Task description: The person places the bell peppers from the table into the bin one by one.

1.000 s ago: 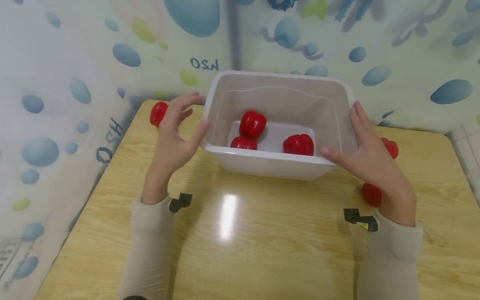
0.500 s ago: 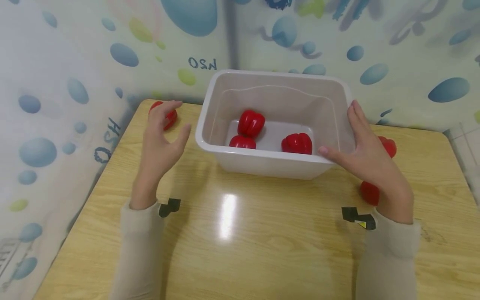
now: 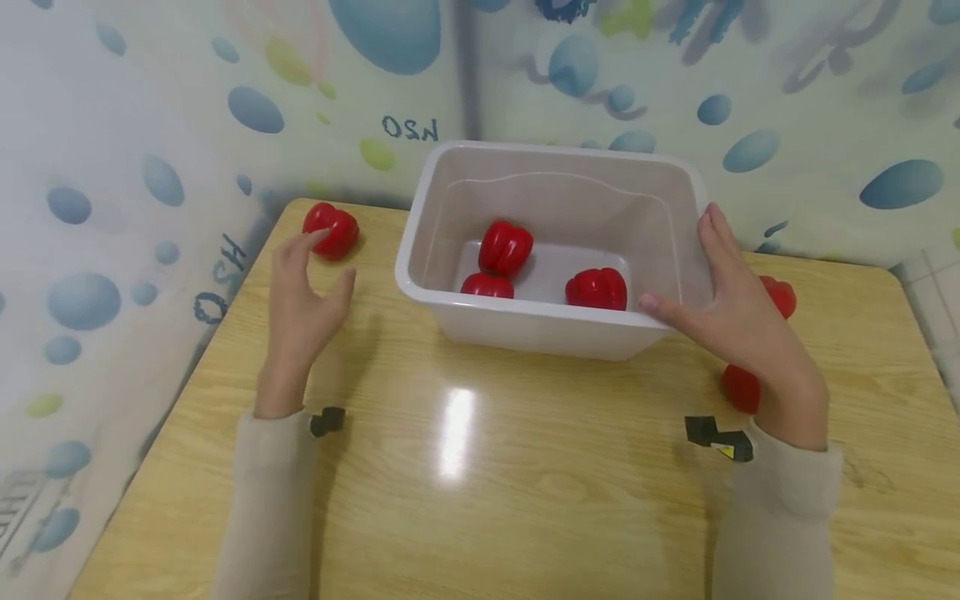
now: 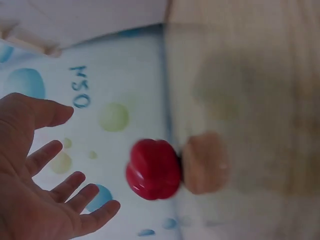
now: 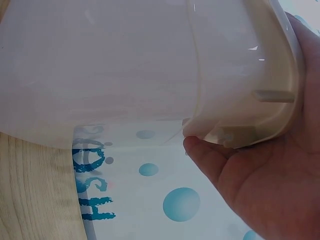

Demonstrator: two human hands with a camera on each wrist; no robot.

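My left hand hovers over the table's left side, fingers spread and holding nothing. Just beyond its fingertips a red bell pepper rests near the back left corner. The left wrist view shows that bell pepper apart from the fingers. With my right hand I grip the right end of a white plastic bin, thumb over the front rim and fingers along the side. Inside the bin lie bell peppers: one at left, one partly behind the front wall, and one at right.
Two more red bell peppers, one behind my right hand and one by its wrist, are partly hidden. The wooden table meets a patterned wall at the back and left.
My left hand has left the bin's left rim and moved left, towards the bell pepper in the back corner. The right hand and the bin have stayed in place.
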